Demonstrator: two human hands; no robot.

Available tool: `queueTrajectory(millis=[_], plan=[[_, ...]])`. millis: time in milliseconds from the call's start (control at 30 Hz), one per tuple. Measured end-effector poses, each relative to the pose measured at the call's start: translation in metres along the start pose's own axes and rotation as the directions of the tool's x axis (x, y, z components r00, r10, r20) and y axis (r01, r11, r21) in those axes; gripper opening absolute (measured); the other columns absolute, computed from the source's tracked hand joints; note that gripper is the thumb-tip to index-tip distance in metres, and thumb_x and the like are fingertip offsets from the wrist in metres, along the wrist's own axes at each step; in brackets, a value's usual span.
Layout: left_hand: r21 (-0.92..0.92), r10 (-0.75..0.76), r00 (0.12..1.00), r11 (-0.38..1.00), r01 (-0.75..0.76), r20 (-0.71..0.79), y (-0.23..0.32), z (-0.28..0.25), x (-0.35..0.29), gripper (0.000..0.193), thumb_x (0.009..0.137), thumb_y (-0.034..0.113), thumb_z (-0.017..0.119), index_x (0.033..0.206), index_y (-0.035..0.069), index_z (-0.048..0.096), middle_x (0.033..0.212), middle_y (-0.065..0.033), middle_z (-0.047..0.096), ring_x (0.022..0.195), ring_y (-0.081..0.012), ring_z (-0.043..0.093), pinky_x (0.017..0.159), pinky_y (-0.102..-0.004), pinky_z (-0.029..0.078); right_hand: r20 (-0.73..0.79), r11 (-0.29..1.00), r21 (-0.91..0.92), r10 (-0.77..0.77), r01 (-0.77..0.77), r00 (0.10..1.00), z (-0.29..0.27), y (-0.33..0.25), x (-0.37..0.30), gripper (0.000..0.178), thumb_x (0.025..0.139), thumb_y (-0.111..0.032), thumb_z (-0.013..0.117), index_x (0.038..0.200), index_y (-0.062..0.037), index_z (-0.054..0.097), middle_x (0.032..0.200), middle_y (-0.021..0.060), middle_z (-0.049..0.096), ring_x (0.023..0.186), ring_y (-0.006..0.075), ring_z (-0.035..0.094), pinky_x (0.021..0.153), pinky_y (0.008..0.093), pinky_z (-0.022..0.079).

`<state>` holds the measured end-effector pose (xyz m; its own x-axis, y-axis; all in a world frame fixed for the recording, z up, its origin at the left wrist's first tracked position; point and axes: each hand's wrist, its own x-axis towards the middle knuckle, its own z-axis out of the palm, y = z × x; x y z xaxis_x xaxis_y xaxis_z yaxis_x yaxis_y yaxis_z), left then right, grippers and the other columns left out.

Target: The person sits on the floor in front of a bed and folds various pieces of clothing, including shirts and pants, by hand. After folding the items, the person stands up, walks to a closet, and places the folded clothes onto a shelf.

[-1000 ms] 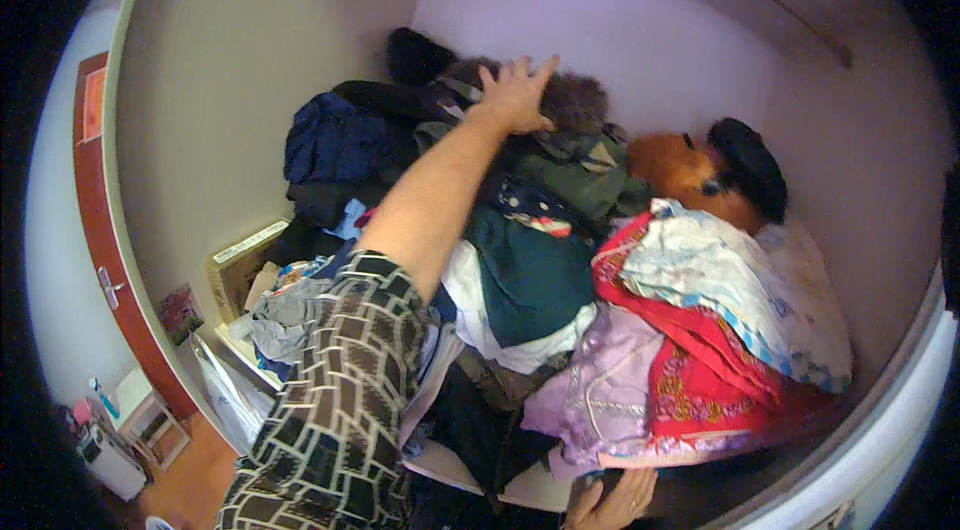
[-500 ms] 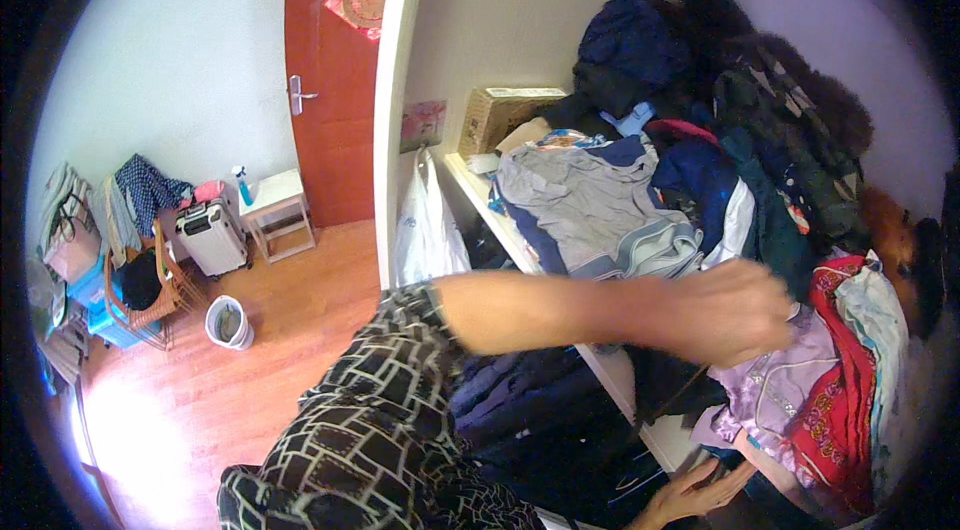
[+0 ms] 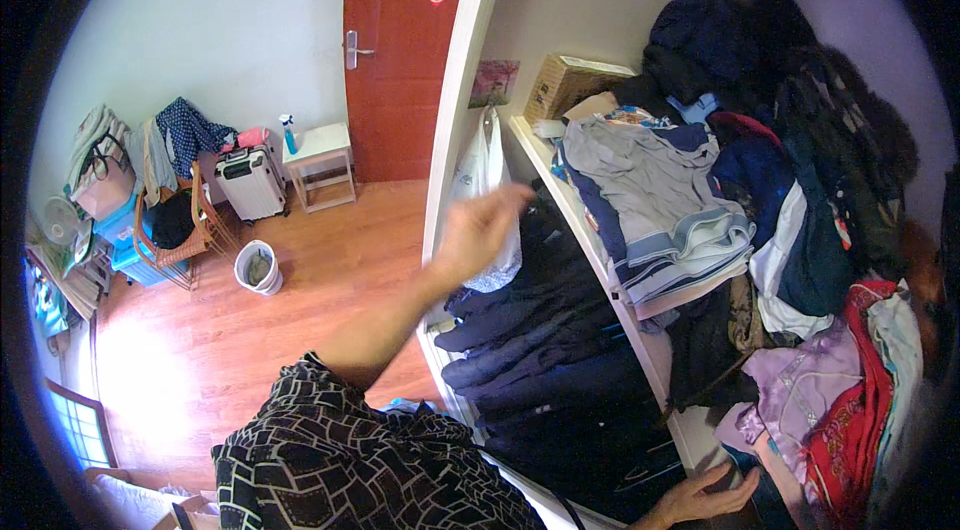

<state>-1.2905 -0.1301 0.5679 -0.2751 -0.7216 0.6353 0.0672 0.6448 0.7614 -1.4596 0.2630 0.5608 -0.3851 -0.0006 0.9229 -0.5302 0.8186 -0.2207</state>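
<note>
My left hand is raised in front of the white plastic bag that hangs at the wardrobe's edge. Motion smears its fingers, and whether it touches the bag cannot be told. Low on the right, my right hand has its fingers apart and holds nothing visible. It is beside the shelf edge, close to a lilac satin garment and a red patterned one. Grey folded clothes lie spread on the shelf, farther up.
Dark clothes hang below the shelf. A woven box and dark bundled garments are at the back. Leftward on the wood floor stand a white bucket, a white stool, a suitcase and a wicker chair.
My left hand has swung left, away from the lilac garment, to in front of the plastic bag. The view has turned left. My right hand stays beside the shelf edge, fingers more apart.
</note>
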Motion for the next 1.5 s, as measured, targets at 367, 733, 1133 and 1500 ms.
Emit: queueTrajectory(millis=[367, 733, 1133, 1500], plan=[[0.441, 0.304, 0.890, 0.887, -0.135, -0.341, -0.064, -0.082, 0.111, 0.045, 0.084, 0.008, 0.062, 0.125, -0.001, 0.048, 0.103, -0.0174, 0.056, 0.091, -0.0272, 0.057, 0.081, -0.0364, 0.047, 0.043, 0.994, -0.012, -0.107, 0.107, 0.993, 0.007, 0.027, -0.010, 0.035, 0.094, -0.018, 0.055, 0.120, 0.0050, 0.050, 0.121, 0.0203, 0.052, 0.114, 0.0353, 0.048, 0.099, 0.0472, 0.035], [0.214, 0.487, 0.863, 0.836, -0.505, 0.133, -0.018, -0.002, 0.079, 0.033, 0.078, 0.003, 0.065, 0.111, 0.003, 0.059, 0.107, -0.0169, 0.059, 0.103, -0.0337, 0.055, 0.090, -0.0391, 0.045, 0.043, 0.993, 0.106, -0.065, 0.060, 0.997, 0.000, 0.016, -0.003, 0.033, 0.094, -0.016, 0.053, 0.120, 0.0050, 0.052, 0.121, 0.0191, 0.054, 0.113, 0.0340, 0.047, 0.097, 0.0434, 0.035], [-0.012, 0.492, 0.463, 0.695, -0.719, 0.737, 0.011, 0.077, 0.078, 0.107, 0.065, 0.066, 0.067, 0.149, 0.016, 0.021, 0.152, -0.0203, 0.018, 0.141, -0.0372, 0.015, 0.112, -0.0584, 0.005, 0.113, 0.907, 0.352, -0.284, 0.229, 0.952, -0.003, -0.103, 0.037, 0.036, 0.090, -0.019, 0.052, 0.119, 0.0026, 0.051, 0.125, 0.0207, 0.053, 0.115, 0.0380, 0.048, 0.099, 0.0490, 0.034], [0.156, 0.660, 0.718, 0.703, -0.694, 0.220, 0.012, 0.069, 0.129, 0.045, 0.086, 0.010, 0.058, 0.129, 0.008, 0.049, 0.131, -0.0223, 0.046, 0.124, -0.0400, 0.042, 0.104, -0.0486, 0.032, 0.333, 0.753, 0.491, -0.627, 0.438, 0.704, 0.064, -0.215, 0.077, 0.062, 0.086, -0.037, 0.058, 0.139, -0.0114, 0.040, 0.147, 0.0220, 0.029, 0.135, 0.0419, 0.025, 0.107, 0.0581, 0.017]])
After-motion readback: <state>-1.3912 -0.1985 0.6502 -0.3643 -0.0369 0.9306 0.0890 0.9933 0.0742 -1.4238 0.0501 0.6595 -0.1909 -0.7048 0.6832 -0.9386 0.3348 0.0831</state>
